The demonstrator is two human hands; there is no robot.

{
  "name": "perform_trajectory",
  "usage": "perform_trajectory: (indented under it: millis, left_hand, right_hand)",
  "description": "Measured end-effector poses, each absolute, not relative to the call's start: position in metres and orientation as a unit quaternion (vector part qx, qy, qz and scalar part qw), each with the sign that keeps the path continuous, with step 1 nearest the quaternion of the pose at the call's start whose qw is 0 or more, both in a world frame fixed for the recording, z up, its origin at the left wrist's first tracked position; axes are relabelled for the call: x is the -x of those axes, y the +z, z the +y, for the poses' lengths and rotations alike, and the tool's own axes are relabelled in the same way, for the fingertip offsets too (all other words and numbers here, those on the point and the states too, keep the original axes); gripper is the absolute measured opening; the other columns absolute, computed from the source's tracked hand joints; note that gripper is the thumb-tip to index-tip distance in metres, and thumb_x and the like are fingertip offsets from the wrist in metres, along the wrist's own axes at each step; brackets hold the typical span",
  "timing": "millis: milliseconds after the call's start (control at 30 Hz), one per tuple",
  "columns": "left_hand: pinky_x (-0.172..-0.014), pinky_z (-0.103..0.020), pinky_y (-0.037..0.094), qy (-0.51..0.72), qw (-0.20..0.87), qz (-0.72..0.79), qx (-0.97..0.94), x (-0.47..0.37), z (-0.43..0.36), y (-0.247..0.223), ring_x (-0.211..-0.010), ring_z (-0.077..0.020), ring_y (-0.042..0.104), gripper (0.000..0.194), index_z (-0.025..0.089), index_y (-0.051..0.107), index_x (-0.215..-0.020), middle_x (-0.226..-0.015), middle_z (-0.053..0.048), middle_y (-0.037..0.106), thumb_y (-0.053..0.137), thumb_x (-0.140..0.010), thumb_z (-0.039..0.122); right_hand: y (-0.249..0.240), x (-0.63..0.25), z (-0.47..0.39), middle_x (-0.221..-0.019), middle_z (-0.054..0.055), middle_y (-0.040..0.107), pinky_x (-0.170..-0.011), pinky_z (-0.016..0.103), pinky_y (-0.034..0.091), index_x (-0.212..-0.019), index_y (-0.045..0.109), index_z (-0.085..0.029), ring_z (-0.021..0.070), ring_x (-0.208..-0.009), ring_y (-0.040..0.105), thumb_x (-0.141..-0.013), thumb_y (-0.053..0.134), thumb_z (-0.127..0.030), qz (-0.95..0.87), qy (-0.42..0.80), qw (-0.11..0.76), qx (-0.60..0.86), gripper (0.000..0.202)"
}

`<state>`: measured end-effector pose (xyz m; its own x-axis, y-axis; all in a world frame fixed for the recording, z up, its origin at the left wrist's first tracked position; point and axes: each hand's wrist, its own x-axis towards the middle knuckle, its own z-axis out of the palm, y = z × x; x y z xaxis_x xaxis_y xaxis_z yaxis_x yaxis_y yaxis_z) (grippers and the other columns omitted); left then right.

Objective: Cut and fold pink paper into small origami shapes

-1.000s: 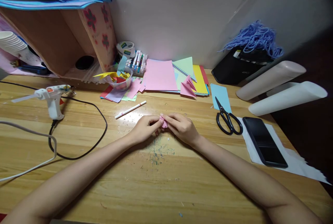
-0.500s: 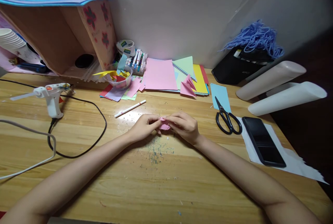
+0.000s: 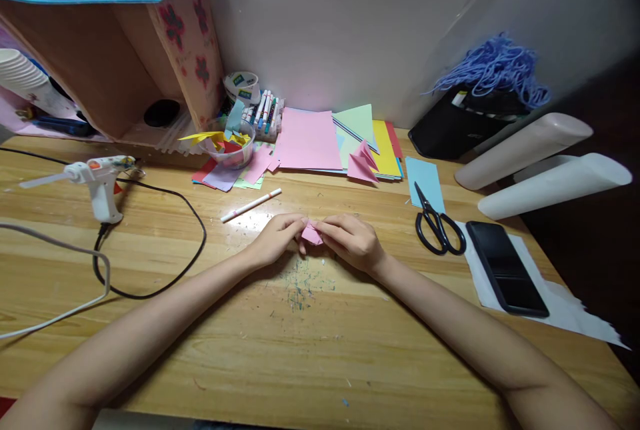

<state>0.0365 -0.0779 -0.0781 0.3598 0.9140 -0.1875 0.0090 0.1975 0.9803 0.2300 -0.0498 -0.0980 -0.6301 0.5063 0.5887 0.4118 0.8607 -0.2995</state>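
Between my two hands, over the middle of the wooden table (image 3: 320,363), is a small piece of folded pink paper (image 3: 313,235). My left hand (image 3: 278,238) pinches its left side, thumb against fingers. On the other side, my right hand (image 3: 354,241) is closed on the paper's right edge. Fingers cover part of the paper, so its full shape is hidden. A white marker pen (image 3: 251,205) lies just beyond my left hand. Farther back, a folded pink paper piece (image 3: 363,163) rests on a stack of coloured sheets.
Black-handled scissors (image 3: 438,227) and a black phone (image 3: 506,269) lie to the right. At left sits a glue gun (image 3: 104,187) with its looping cable. A plastic bowl (image 3: 235,157) of paper scraps and pink sheets (image 3: 310,140) stand at the back, near white rolls (image 3: 555,187).
The pink paper has turned slightly between my fingers, and more of its lower part shows. Both hands keep their pinch in nearly the same spot.
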Motion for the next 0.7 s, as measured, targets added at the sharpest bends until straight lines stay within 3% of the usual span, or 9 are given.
perform_trajectory:
  millis: [100,233,367,567,700]
  left_hand:
    - [-0.060,-0.023,0.044,0.356,0.616,0.439,-0.549,-0.036,-0.078,-0.076,-0.058,-0.0123,0.055,0.038,0.014,0.056,-0.067,-0.059,-0.002,0.057,0.038,-0.086,0.041]
    - [-0.059,-0.021,0.043,0.351,0.591,0.431,-0.584,-0.037,-0.079,-0.074,-0.057,-0.0103,0.054,0.033,0.014,0.057,-0.072,-0.063,0.000,0.057,0.045,-0.085,0.042]
    - [-0.054,-0.020,0.042,0.373,0.570,0.442,-0.584,-0.038,-0.078,-0.076,-0.053,-0.0085,0.051,0.030,0.014,0.056,-0.076,-0.065,0.001,0.055,0.045,-0.086,0.040]
    - [-0.050,-0.018,0.038,0.362,0.498,0.480,-0.625,-0.039,-0.081,-0.076,-0.051,-0.0076,0.049,0.032,0.014,0.057,-0.074,-0.064,0.001,0.055,0.043,-0.087,0.039]
    - [-0.056,-0.021,0.040,0.368,0.466,0.492,-0.636,-0.039,-0.081,-0.077,-0.056,-0.0100,0.053,0.032,0.014,0.059,-0.075,-0.066,-0.001,0.058,0.044,-0.087,0.040]
  right_hand:
    - [-0.099,-0.230,-0.049,-0.087,0.007,0.068,-0.067,0.028,0.049,-0.104,0.066,-0.023,0.0158,-0.077,0.062,-0.087,0.049,-0.019,-0.906,0.050,0.332,0.259,0.024]
    - [-0.096,-0.227,-0.050,-0.088,0.007,0.068,-0.069,0.028,0.049,-0.102,0.066,-0.022,0.0162,-0.078,0.061,-0.085,0.051,-0.019,-0.898,0.074,0.345,0.264,0.023]
    - [-0.090,-0.224,-0.051,-0.093,0.006,0.066,-0.072,0.029,0.050,-0.105,0.063,-0.022,0.0156,-0.081,0.061,-0.085,0.051,-0.022,-0.836,0.228,0.383,0.319,0.024]
    - [-0.092,-0.218,-0.048,-0.075,0.004,0.064,-0.061,0.026,0.050,-0.081,0.063,-0.016,0.0141,-0.067,0.060,-0.078,0.061,-0.036,-0.696,0.496,0.351,0.382,0.020]
    - [-0.091,-0.216,-0.043,-0.070,0.003,0.063,-0.058,0.024,0.047,-0.076,0.061,-0.015,0.0118,-0.061,0.058,-0.075,0.063,-0.039,-0.651,0.572,0.339,0.367,0.024]
